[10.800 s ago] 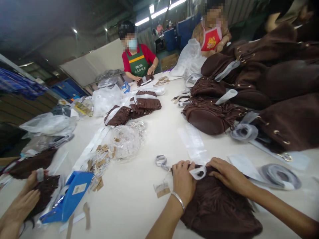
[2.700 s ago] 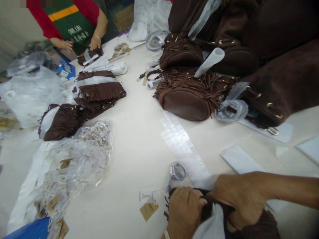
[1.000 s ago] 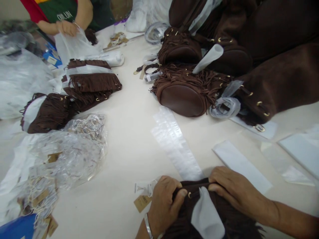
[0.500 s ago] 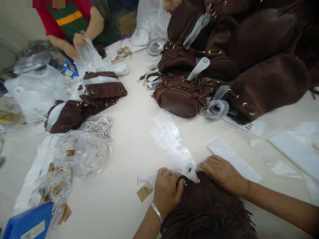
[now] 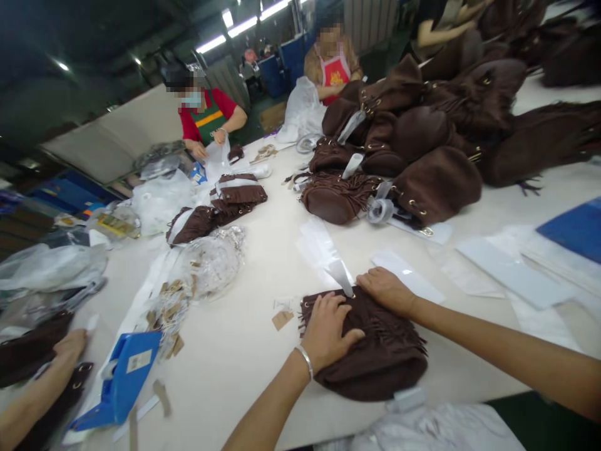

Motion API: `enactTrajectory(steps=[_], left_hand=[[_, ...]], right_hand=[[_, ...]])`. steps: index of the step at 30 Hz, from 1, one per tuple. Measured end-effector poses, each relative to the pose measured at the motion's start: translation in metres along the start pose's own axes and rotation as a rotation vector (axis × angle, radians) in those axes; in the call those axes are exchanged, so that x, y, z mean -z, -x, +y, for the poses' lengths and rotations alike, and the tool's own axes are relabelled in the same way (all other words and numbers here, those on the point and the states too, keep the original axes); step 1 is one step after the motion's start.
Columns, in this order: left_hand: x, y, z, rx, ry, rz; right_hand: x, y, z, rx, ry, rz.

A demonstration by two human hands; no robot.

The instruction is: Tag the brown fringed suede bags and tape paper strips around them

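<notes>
left hand (image 5: 328,331) and right hand (image 5: 386,289) rest palms down, side by side.

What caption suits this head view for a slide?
Left hand and right hand rest on a brown fringed bag on the white table.

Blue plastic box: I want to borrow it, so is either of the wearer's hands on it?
No: left hand and right hand both rest on the brown fringed bag, apart from the blue plastic box.
</notes>
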State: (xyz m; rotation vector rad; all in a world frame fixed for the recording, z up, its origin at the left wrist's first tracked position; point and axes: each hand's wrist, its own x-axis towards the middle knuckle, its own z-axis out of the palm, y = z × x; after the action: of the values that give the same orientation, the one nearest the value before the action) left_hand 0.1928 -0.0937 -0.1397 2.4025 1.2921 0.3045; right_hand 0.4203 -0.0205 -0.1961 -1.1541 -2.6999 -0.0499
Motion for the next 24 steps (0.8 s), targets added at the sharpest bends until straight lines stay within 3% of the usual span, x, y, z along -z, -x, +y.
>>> enactTrajectory(steps=[4,8,11,15,17,19,21,24], left_hand=[[0.002,0.016,0.003,-0.053,0.089,-0.096],[0.020,0.032,0.000,-0.064,0.190,-0.168],[0.028,0.058,0.003,0.003,0.213,-0.070],[0.022,0.110,0.001,0.101,0.300,0.100],[0.019,0.138,-0.005,0.178,0.282,0.099],[0.022,0.158,-0.013,0.333,0.173,0.026],[0.033,0.167,-0.016,0.473,0.036,-0.007],[0.059,0.159,-0.010,0.494,-0.038,0.193]], right_hand=[[0.000,0.001,-0.001,0.001,0.020,0.018],[0.003,0.002,-0.003,0.011,0.049,0.016],[0.004,0.003,-0.003,0.022,0.067,0.010],[0.000,0.002,-0.002,0.022,0.069,0.001],[-0.002,0.002,-0.001,0.021,0.064,-0.007],[-0.004,0.002,0.000,0.022,0.057,-0.016],[-0.004,0.002,0.001,0.021,0.055,-0.024],[-0.003,0.002,0.000,0.013,0.058,-0.033]])
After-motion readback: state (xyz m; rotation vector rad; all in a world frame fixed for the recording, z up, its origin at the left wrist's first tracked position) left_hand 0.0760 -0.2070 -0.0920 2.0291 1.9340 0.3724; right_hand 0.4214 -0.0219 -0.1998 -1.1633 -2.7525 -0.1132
